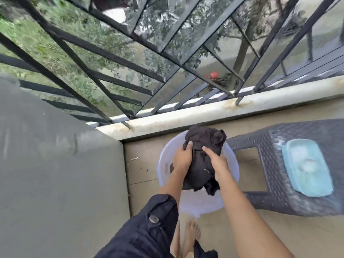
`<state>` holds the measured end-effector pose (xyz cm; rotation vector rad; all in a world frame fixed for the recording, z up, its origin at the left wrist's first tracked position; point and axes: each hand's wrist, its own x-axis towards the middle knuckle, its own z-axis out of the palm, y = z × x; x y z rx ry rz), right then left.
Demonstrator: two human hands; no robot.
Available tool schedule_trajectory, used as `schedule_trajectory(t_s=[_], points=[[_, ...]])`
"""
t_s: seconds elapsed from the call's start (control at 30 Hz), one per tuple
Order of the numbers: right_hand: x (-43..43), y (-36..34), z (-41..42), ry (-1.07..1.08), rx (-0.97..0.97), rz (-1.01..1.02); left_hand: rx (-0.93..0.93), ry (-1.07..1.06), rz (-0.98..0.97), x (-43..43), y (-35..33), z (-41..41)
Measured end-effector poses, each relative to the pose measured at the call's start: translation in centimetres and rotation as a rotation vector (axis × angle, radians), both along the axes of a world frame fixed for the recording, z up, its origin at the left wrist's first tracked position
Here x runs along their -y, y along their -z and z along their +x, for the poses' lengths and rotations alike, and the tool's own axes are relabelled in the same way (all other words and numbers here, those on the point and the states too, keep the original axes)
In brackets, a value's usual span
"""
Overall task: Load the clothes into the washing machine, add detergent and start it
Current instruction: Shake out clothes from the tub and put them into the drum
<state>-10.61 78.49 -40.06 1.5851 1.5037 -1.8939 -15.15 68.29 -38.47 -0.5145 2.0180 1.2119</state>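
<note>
Both hands, left hand (181, 161) and right hand (217, 162), clutch 1 bunched black garment (202, 157) above a white basin (230, 164) on the tiled floor (141, 174). The basin sits near the balcony ledge (186, 116), between a grey wall (55, 164) and a wicker stool (275, 164) just beside its right rim.

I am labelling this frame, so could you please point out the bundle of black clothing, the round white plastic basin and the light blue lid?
Bundle of black clothing (202, 162): head view, middle of the bunched fabric.
Round white plastic basin (233, 164): head view, right rim.
Light blue lid (307, 167): head view, centre of its top.
</note>
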Motion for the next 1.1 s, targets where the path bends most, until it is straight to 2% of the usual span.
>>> schedule_trajectory(t_s=[0.23,0.57,0.8,1.1], points=[[0.9,-15.7,0.1,0.017,-0.118,0.025,-0.115,-0.025,-0.017,1.0,-14.3,0.3],[5.7,-32.0,1.4,-0.021,-0.239,0.186,-0.336,-0.131,-0.006,5.2,-30.3,1.6],[11.3,-38.8,0.0,-0.125,-0.369,0.261,-0.459,-0.286,0.042,11.3,-37.5,1.9],[23.2,-45.2,0.0,-0.222,-0.451,0.295,-0.534,-0.393,0.073,23.2,-41.9,1.7]])
